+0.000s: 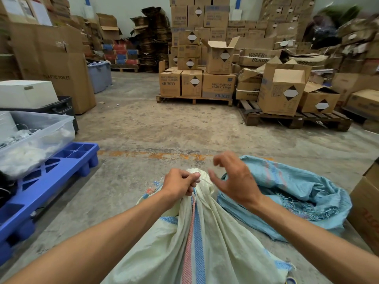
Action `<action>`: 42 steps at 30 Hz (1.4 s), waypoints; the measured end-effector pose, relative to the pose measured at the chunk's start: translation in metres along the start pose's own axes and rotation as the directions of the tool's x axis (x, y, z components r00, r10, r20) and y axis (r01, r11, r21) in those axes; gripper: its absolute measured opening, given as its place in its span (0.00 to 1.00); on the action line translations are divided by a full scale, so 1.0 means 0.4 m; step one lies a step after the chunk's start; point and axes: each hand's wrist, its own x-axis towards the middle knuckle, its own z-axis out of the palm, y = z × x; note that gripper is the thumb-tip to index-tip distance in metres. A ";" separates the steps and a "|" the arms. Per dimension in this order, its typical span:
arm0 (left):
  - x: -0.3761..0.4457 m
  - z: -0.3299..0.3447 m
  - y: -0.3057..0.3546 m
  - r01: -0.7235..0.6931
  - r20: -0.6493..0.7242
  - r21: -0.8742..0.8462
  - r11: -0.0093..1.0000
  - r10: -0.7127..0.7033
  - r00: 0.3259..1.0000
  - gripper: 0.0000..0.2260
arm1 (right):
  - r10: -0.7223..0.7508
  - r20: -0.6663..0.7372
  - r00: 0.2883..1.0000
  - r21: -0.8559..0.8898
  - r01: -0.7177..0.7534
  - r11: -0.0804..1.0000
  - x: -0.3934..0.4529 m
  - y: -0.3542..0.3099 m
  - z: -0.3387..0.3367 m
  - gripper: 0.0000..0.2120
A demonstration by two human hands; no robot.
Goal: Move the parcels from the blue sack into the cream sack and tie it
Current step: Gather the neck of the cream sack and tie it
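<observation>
Concrete floor [164, 124] — left hand [180, 184] clenching cream sack [205, 232] neck, right hand [233, 179] released.

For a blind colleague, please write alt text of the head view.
The left hand grips the gathered neck of a cream woven sack on a concrete floor, while the right hand hovers open beside it. A collapsed blue woven sack lies to the right.

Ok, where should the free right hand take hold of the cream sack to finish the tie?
Grip the bunched neck tip just above the left hand, coming in from the right. The cream sack narrows there, so the right hand fingers can wrap it.
</observation>
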 end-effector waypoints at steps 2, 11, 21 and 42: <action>0.001 -0.002 0.001 0.024 0.003 -0.028 0.999 -0.023 1.000 0.13 | 0.090 0.242 0.966 0.205 -0.142 0.968 -0.018 -0.002 0.031 0.13; 0.001 -0.006 -0.001 0.047 -0.023 -0.034 0.998 -0.048 0.999 0.13 | 0.433 0.369 0.822 0.388 -0.560 0.732 -0.055 -0.036 0.096 0.13; 0.009 -0.024 -0.007 0.122 -0.191 -0.036 0.992 -0.126 0.973 0.18 | 0.404 0.283 0.870 0.251 -0.473 0.844 -0.054 -0.045 0.084 0.02; 0.024 -0.082 -0.020 -0.440 0.237 0.752 0.490 0.422 0.875 0.15 | 0.256 0.626 0.737 0.094 -0.397 0.913 -0.022 -0.005 0.070 0.08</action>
